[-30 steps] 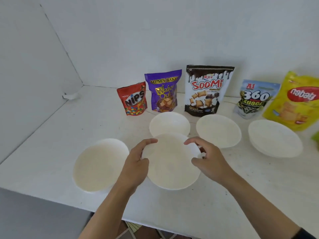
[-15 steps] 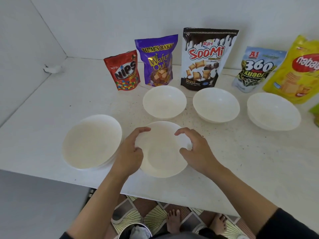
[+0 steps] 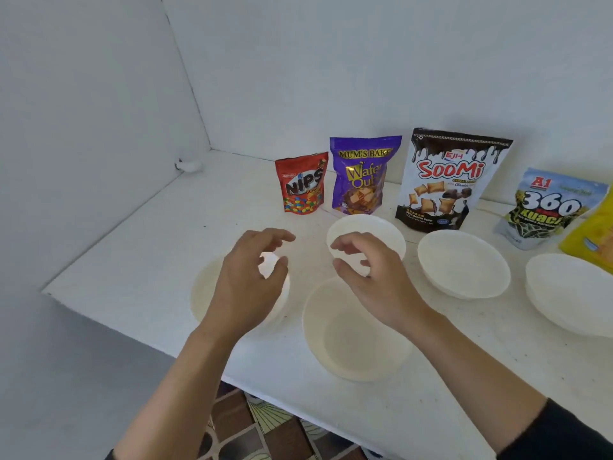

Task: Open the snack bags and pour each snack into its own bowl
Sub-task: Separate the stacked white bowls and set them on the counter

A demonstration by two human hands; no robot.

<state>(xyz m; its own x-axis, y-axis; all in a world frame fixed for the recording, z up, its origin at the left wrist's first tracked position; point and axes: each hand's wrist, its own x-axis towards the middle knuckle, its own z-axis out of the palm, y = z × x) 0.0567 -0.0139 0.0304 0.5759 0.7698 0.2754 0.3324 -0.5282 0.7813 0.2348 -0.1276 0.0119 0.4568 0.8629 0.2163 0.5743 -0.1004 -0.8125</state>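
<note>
Several sealed snack bags stand along the back wall: a red Nips bag [image 3: 302, 184], a purple wafer bag [image 3: 361, 175], a Soomi bag [image 3: 447, 180], a 360 Kuaci bag [image 3: 547, 207] and a yellow bag [image 3: 593, 237] cut off at the right edge. Several empty white bowls sit in front of them: a near bowl [image 3: 351, 333], a left bowl [image 3: 205, 293] partly hidden by my arm, a middle bowl [image 3: 374, 227], a bowl [image 3: 464, 263] before the Soomi bag, and a right bowl [image 3: 570, 293]. My left hand [image 3: 248, 280] and right hand [image 3: 374, 277] hover above the bowls, fingers curled apart, holding nothing.
The white table [image 3: 149, 247] meets a wall on the left and at the back. Its front edge runs diagonally below my arms, with patterned floor tiles [image 3: 265, 426] beneath. A small white scrap [image 3: 187, 165] lies in the back left corner.
Both hands have let go of the near bowl, which now rests on the table, and have lifted up and away from it. The head view has shifted to the left.
</note>
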